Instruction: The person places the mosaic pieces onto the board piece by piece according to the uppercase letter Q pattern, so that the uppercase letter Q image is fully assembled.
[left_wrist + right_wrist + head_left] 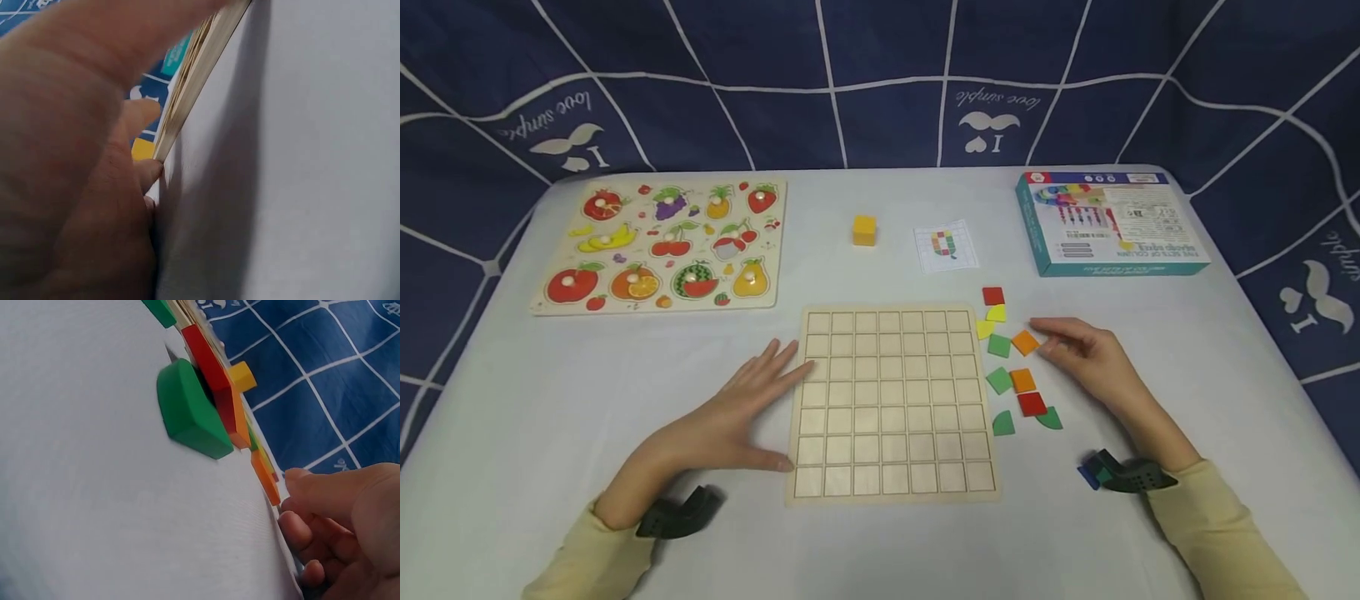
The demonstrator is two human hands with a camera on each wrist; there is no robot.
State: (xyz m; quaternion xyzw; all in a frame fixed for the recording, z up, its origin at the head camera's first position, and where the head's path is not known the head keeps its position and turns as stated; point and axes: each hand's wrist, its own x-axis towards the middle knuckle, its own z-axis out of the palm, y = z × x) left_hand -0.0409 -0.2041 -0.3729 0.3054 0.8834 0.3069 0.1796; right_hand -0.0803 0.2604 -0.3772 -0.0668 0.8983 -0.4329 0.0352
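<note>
A wooden grid board (895, 400) lies in the middle of the table in the head view, its squares bare. Along its left edge my left hand (737, 417) is spread, with thumb and fingertips at the rim; the left wrist view shows the fingers (147, 172) against the board's side. My right hand (1093, 358) is beside an orange square tile (1025, 342), thumb and forefinger parted next to it. Several other tiles lie between board and hand: a green square (999, 381), a second orange square (1022, 381), a red square (1032, 405) and a green quarter-round (190, 412).
A small pattern card (946, 246) and yellow blocks (864, 231) are behind the board. A fruit knob puzzle (662, 246) lies at the back left, a teal toy box (1108, 223) at the back right. Further tiles, red (993, 296) and yellow (996, 313), lie by the board's upper right corner.
</note>
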